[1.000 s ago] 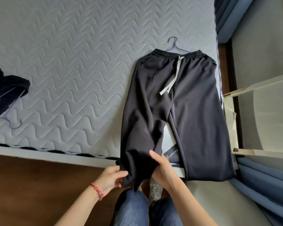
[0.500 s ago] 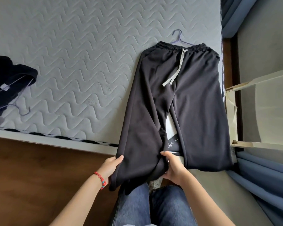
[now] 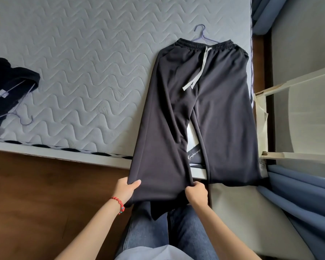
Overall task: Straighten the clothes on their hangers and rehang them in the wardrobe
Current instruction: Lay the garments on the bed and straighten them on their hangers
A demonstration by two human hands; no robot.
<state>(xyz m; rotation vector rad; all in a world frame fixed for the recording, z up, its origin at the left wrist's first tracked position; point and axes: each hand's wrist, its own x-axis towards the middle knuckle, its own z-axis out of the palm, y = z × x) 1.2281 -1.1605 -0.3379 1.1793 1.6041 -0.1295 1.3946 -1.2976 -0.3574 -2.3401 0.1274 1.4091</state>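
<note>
Dark drawstring trousers [image 3: 219, 113] lie flat on the grey quilted mattress [image 3: 86, 72], waistband at the far end and legs hanging over the near edge. A thin purple hanger [image 3: 202, 32] pokes out above the waistband. My left hand [image 3: 125, 189] grips the outer hem edge of the left trouser leg. My right hand [image 3: 195, 192] grips the inner edge of the same leg, which is stretched flat between both hands. The right leg lies untouched.
A second dark garment [image 3: 9, 85] on a purple hanger [image 3: 24, 119] lies at the mattress's left edge. White wardrobe panels [image 3: 296, 121] and blue curtains [image 3: 304, 199] stand to the right. Brown wooden floor [image 3: 45, 199] lies below the bed edge.
Both hands have moved apart along the left leg's hem and pulled it toward me, spreading the bunched leg flat.
</note>
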